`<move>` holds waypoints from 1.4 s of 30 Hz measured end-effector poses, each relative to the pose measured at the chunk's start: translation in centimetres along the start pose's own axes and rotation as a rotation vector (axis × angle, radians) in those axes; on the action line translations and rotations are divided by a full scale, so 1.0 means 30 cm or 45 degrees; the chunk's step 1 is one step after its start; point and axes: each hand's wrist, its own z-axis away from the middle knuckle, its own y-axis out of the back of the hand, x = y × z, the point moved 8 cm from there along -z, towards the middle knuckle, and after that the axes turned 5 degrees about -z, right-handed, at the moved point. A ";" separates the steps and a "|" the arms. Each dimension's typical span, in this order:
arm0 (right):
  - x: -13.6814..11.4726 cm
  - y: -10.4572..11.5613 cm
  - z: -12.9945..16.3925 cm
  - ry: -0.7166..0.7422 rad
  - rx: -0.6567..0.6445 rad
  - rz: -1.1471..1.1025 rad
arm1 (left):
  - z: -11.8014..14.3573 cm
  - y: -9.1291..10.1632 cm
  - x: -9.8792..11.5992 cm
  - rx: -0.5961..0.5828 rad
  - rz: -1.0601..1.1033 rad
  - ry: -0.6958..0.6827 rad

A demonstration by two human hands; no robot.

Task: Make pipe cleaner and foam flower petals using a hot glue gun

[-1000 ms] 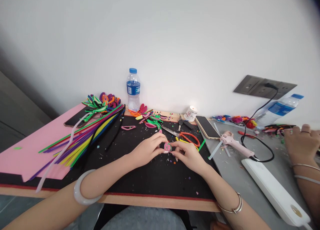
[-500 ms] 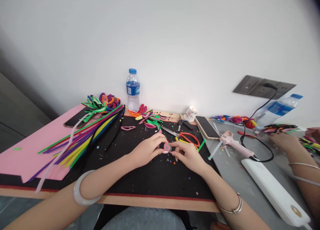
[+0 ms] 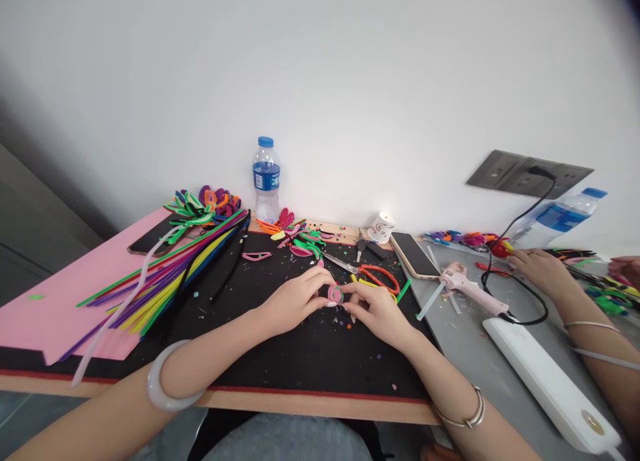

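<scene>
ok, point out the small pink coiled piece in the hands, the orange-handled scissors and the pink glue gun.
small pink coiled piece (image 3: 335, 294), head view, on its face between both hands' fingertips.
orange-handled scissors (image 3: 383, 276), head view, on the orange handle loop.
pink glue gun (image 3: 467, 287), head view, on its body.

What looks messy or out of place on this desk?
Small coloured scraps lie scattered over the black mat around both hands. The glue gun lies on its side, plugged in. Nothing looks spilled or broken.
</scene>
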 end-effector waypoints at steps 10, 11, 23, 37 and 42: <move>0.000 -0.004 0.000 0.000 -0.010 -0.009 | -0.003 0.003 0.003 -0.003 0.012 0.003; 0.000 -0.004 0.000 -0.001 -0.011 -0.006 | -0.003 0.002 0.002 -0.003 0.013 0.001; -0.005 -0.006 0.000 0.018 -0.009 -0.002 | 0.001 0.000 -0.003 -0.028 0.002 0.011; -0.008 -0.007 0.000 0.014 -0.017 0.008 | 0.004 0.000 -0.001 -0.028 0.001 0.015; -0.007 -0.008 0.001 0.016 -0.018 0.007 | 0.004 0.000 -0.003 -0.028 -0.005 0.016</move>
